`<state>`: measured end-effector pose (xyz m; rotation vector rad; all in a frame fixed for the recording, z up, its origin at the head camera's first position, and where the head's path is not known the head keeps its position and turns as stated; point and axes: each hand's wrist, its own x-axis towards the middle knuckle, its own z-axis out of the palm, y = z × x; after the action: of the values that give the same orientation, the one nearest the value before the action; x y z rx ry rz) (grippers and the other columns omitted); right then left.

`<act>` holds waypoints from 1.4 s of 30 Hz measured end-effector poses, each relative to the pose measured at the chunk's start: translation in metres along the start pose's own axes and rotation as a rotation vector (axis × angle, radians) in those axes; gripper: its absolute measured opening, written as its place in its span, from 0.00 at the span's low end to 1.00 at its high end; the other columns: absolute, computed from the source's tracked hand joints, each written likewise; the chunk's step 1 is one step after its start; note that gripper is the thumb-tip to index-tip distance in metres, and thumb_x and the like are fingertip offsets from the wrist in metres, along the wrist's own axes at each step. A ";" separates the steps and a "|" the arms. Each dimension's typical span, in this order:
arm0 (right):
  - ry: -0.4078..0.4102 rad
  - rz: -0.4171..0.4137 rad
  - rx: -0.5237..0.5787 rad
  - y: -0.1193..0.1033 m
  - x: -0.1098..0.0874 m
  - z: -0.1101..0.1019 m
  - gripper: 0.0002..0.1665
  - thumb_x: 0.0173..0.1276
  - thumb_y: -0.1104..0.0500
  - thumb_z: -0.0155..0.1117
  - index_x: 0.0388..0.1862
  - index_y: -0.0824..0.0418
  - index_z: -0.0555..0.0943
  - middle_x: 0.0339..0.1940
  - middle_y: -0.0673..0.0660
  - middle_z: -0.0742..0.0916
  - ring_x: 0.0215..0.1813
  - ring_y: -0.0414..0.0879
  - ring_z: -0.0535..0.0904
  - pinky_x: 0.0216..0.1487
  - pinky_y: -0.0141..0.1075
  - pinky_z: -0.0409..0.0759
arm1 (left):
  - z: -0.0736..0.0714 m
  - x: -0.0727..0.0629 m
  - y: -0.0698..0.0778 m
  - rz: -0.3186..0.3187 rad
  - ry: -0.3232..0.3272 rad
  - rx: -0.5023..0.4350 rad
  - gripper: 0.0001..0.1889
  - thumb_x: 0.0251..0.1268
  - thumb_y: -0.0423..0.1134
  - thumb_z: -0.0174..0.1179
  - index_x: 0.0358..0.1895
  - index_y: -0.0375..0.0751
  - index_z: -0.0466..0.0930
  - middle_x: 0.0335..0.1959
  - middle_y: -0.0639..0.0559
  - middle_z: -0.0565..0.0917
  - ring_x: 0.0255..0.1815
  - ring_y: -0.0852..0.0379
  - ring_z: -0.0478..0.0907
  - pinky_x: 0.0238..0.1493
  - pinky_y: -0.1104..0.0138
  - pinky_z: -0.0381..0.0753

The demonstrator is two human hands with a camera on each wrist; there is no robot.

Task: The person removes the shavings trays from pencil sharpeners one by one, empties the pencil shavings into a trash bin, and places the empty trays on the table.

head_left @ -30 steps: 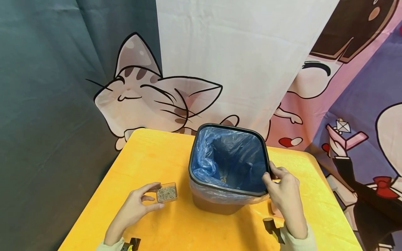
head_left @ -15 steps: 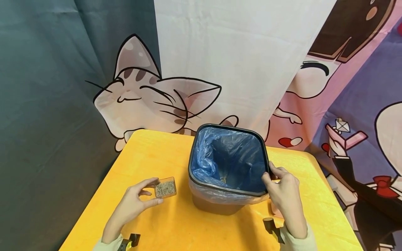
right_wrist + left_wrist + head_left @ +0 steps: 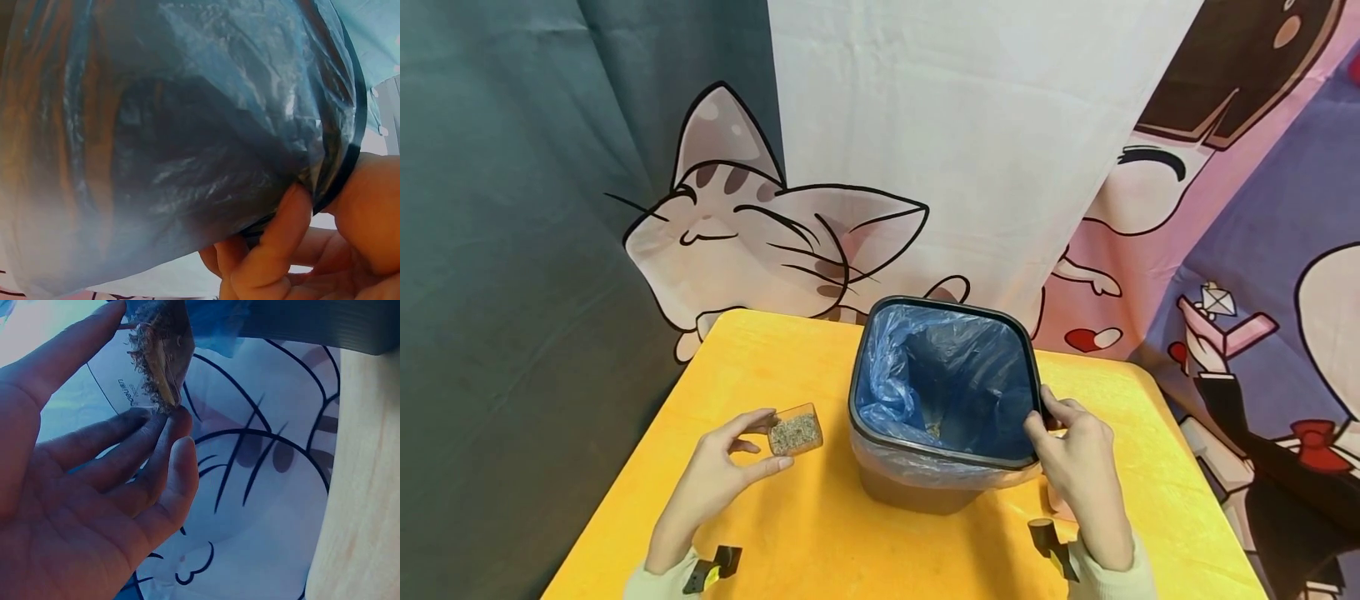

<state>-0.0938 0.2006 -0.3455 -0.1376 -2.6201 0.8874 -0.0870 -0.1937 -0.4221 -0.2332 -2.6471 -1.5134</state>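
In the head view my left hand (image 3: 718,467) pinches a small see-through box (image 3: 795,430) between thumb and fingers, above the table and left of the trash can. Greyish-brown shavings fill much of it; in the left wrist view the shavings (image 3: 156,356) are heaped against one side, and lettering shows on the clear wall. The trash can (image 3: 917,497) stands on the table with a blue plastic bag (image 3: 973,354) lining it. A few light bits lie at the bottom of the bag. My right hand (image 3: 1078,446) grips the black rim (image 3: 925,454) at its right side.
Behind my right hand a pinkish object (image 3: 1060,505) lies on the yellow table (image 3: 775,358), mostly hidden. Printed cartoon curtains (image 3: 1000,150) hang close behind the table and on both sides.
My left hand has lifted the box slightly up and away from me, and the box has tilted a little. My right hand and the trash can have stayed in place.
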 end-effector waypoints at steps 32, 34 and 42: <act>-0.011 -0.041 -0.013 0.000 0.000 0.000 0.23 0.62 0.60 0.56 0.56 0.68 0.75 0.26 0.56 0.80 0.20 0.44 0.66 0.18 0.30 0.67 | -0.021 0.019 0.076 0.122 0.041 -0.066 0.30 0.48 0.37 0.70 0.58 0.39 0.72 0.51 0.49 0.79 0.50 0.56 0.73 0.41 0.67 0.79; -0.012 -0.043 -0.010 0.000 0.000 0.000 0.24 0.62 0.60 0.56 0.56 0.68 0.75 0.26 0.56 0.80 0.20 0.44 0.66 0.18 0.30 0.67 | -0.023 0.021 0.078 0.134 0.042 -0.060 0.30 0.48 0.37 0.70 0.58 0.39 0.72 0.51 0.48 0.78 0.50 0.56 0.73 0.41 0.68 0.79; -0.002 -0.059 -0.004 0.002 0.001 0.000 0.23 0.61 0.60 0.56 0.55 0.68 0.75 0.24 0.55 0.79 0.22 0.45 0.67 0.18 0.31 0.67 | -0.026 0.030 0.090 0.183 0.037 -0.069 0.31 0.47 0.35 0.70 0.58 0.39 0.71 0.50 0.47 0.78 0.50 0.55 0.73 0.40 0.68 0.79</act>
<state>-0.0946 0.2024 -0.3471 -0.0602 -2.6133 0.8623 -0.1011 -0.1680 -0.3279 -0.4350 -2.4710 -1.5356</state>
